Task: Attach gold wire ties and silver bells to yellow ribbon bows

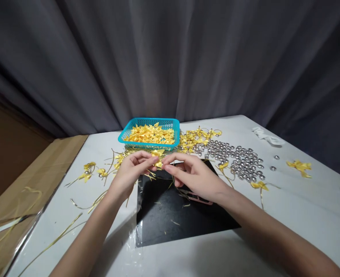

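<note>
Between my two hands, above the far part of a black mat [172, 215], is a yellow ribbon bow [158, 154]. My left hand [133, 167] pinches the bow between thumb and fingers. My right hand [191, 171] is closed in a pinch at the bow's right side; whatever sits in those fingertips is too small to make out. Behind the hands stands a turquoise basket [177, 132] filled with yellow ribbon bows [151, 134]. Gold cords [132, 151] lie in front of the basket, partly hidden by my left hand. A pink-handled tool [197, 197] rests on the mat beneath my right hand.
Many silver bell-like beads [244, 165] spread over the right of the white table [287, 223]. Bows tied with cord [197, 138] pile beside the basket. A crumpled white tissue [267, 136] lies at the far right. Cardboard [43, 169] borders the left, a grey curtain [158, 57] the back.
</note>
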### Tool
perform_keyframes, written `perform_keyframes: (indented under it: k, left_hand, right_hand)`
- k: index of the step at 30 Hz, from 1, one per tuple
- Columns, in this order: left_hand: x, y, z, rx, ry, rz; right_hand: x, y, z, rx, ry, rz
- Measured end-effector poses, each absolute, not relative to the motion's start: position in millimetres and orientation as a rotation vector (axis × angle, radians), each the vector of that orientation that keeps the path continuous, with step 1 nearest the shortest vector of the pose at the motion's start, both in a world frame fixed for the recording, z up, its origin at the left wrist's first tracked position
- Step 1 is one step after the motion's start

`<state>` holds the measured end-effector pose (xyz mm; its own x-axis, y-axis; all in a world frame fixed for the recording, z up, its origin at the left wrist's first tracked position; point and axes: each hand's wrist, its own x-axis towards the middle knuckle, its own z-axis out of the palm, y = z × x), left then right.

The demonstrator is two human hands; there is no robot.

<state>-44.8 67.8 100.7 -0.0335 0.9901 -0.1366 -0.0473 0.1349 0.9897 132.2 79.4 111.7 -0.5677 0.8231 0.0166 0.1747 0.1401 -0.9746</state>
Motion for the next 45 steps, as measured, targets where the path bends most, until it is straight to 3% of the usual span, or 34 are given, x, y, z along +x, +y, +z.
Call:
perform_keyframes:
  k: [14, 28, 45]
  left_hand:
    - [-44.1, 62.3, 105.3, 1.044, 1.198, 1.171]
    - [-45.5, 60.7, 108.2, 1.038, 1.232, 1.022]
    - [-31.2, 56.2, 115.8, 1.162, 1.341, 1.205]
  right_hand:
    - [130.4, 83.4, 106.8, -0.911, -1.617, 1.559]
    - [139.3, 89.0, 117.0, -1.072, -1.831, 1.589]
    - [138.3, 86.3, 112.2, -1.103, -1.790, 1.600]
